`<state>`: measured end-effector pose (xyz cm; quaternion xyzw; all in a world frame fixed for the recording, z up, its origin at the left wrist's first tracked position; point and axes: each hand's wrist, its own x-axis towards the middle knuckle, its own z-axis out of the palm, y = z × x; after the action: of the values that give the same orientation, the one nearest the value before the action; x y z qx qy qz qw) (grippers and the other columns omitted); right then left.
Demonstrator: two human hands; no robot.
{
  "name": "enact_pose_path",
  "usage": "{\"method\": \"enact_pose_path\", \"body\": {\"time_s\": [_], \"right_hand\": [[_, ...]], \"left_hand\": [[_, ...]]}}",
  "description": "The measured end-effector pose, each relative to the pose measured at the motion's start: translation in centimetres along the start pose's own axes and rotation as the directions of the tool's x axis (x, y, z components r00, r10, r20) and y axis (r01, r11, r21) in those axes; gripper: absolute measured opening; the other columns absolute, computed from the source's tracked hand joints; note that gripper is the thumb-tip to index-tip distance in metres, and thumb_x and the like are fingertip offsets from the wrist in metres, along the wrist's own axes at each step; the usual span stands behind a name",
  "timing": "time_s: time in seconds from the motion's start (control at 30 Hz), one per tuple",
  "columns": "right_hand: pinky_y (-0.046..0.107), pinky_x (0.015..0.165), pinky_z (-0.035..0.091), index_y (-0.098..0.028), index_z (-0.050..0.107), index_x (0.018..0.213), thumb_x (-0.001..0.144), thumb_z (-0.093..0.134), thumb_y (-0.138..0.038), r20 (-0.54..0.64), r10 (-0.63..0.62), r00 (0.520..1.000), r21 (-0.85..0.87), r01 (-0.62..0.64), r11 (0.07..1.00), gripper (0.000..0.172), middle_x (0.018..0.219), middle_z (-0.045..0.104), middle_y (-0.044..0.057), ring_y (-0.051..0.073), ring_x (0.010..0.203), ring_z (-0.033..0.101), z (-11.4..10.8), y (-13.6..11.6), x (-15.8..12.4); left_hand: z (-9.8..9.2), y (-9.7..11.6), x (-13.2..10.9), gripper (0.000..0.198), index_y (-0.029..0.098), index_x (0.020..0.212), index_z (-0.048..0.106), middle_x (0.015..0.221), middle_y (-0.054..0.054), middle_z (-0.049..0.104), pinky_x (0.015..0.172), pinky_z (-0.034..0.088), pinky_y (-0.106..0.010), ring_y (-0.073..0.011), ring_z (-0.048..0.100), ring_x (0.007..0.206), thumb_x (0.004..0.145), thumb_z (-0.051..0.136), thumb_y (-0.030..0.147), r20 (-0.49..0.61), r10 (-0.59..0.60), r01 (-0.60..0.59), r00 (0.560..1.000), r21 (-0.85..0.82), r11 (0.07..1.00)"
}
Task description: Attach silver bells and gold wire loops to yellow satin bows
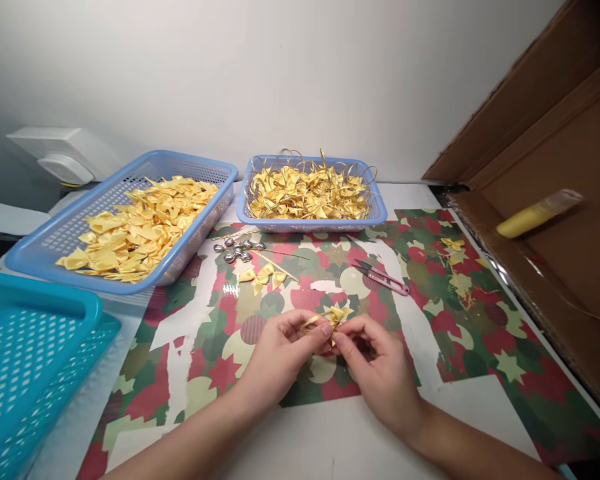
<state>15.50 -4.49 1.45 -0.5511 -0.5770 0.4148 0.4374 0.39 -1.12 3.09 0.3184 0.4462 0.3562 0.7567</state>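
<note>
Both hands meet over the patterned paper (480, 333) near the table's front. My left hand (283, 350) pinches a small yellow satin bow (337, 314) from the left. My right hand (380, 370) pinches the same bow from the right, fingers curled. Two more yellow bows (263, 276) lie just beyond, beside a thin gold cord (275, 264) and a cluster of small silver bells (237, 249). Pink thread snips (383, 276) lie to the right of them.
A blue basket of yellow bows (55, 233) stands at the back left. A smaller blue basket (380, 213) with bows and gold loops is behind centre. A teal basket (35, 347) sits at the near left. A cardboard box (555, 220) with a yellow tube (537, 213) is on the right.
</note>
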Motion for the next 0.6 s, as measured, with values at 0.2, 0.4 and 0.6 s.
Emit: {"method": "enact_pose_path", "body": {"time_s": [0.2, 0.4, 0.6], "right_hand": [[0.023, 0.053, 0.043, -0.021, 0.061, 0.071, 0.088, 0.06, -0.021, -0.085, -0.09, 0.992, -0.139, 0.078, 0.987, 0.017, 0.064, 0.062, -0.001, 0.012, 0.06, 0.056, 0.2, -0.1, 0.1], [0.033, 0.076, 0.05, -0.021, 0.063, 0.086, 0.086, 0.061, -0.018, -0.162, -0.317, 0.935, -0.218, 0.279, 0.935, 0.004, 0.088, 0.065, 0.004, 0.019, 0.085, 0.061, -1.2, -0.7, 1.1], [0.035, 0.08, 0.045, -0.022, 0.07, 0.085, 0.079, 0.068, -0.013, -0.012, -0.506, 0.863, -0.423, 0.454, 0.784, 0.012, 0.095, 0.062, 0.005, 0.02, 0.093, 0.054, -2.1, -1.3, 1.8]], "left_hand": [[-0.5, -0.4, 0.2, 0.03, 0.014, 0.075, 0.065, 0.066, 0.0, 0.066, 0.056, 0.045, -0.018, -0.0081, 0.057, 0.059, 0.067, 0.083, 0.037, -0.025, -0.031, 0.032, 0.999, 0.035, 0.999], [-0.9, -0.3, -0.1, 0.018, 0.015, 0.075, 0.065, 0.067, -0.002, 0.066, 0.056, 0.046, -0.022, -0.0116, 0.058, 0.061, 0.079, 0.07, 0.032, -0.029, 0.235, -0.201, 0.972, 0.425, 0.883], [-1.5, -0.9, -0.1, 0.009, 0.017, 0.081, 0.062, 0.071, -0.002, 0.064, 0.056, 0.046, -0.022, -0.0122, 0.058, 0.065, 0.087, 0.057, 0.013, 0.321, 0.69, -0.578, 0.649, 0.797, 0.173]]}}
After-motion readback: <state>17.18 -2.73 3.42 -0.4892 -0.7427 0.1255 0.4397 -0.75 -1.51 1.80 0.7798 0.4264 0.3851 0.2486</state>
